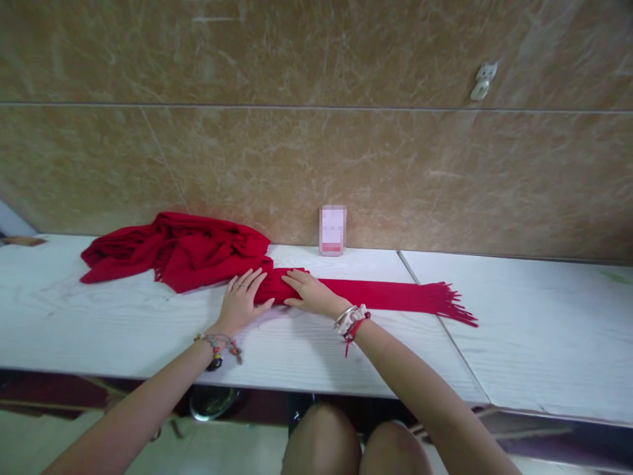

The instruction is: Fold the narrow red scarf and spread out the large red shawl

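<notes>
A red scarf [380, 294] lies on the white tabletop, its right part a flat narrow strip ending in a fringe. Its left part is a loose, crumpled heap [192, 251] against the wall. Between them the cloth is thicker, folded or rolled over itself. My left hand [242, 303] rests on the left side of that thicker part, fingers apart. Flat across its right side lies my right hand [309, 290], fingers stretched out. Neither hand is closed round the cloth. The underside of the folded part is hidden.
A phone-like object [332, 229], blurred out, leans upright against the brown tiled wall [297, 165]. A small white cat-shaped hook [483, 81] is fixed higher up at the right. A seam [462, 359] crosses the tabletop. A round dish-like item [213, 402] shows below the front edge.
</notes>
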A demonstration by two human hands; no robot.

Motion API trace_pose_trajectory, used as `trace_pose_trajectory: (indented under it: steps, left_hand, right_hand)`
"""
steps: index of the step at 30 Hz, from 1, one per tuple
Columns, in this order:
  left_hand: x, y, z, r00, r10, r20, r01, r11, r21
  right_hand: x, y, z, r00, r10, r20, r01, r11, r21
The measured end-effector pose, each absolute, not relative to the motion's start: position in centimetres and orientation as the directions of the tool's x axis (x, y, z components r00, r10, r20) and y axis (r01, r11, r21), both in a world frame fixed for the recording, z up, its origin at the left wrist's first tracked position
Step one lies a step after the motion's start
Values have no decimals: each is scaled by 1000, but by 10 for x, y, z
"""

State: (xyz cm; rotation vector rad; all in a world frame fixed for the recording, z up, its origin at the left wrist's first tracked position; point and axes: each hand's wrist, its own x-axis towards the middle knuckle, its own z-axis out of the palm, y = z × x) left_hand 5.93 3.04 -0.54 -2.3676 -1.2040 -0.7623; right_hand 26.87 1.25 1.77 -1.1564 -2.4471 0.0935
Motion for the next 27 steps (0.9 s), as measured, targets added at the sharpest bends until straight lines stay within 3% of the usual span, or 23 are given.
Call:
trace_pose_trajectory:
  steps: [4, 7, 19, 27]
  left_hand:
    - [60, 32, -7, 497, 650, 574, 831, -548, -99]
    - [62, 31, -7, 498, 662, 559, 838, -532, -117]
    - [43, 33, 4, 629, 669, 395, 775, -578, -255]
    - [9, 41, 13, 592, 708, 384, 805, -504, -313]
  right_hand:
    - [287, 9, -2, -499, 771, 395, 702, 627, -337]
    - [298, 7, -11, -442, 831, 337, 751, 548, -368]
    - [309, -3, -9, -388, 906, 170, 906, 409, -110]
    - [312, -8, -6, -390, 907, 160, 911, 405, -81]
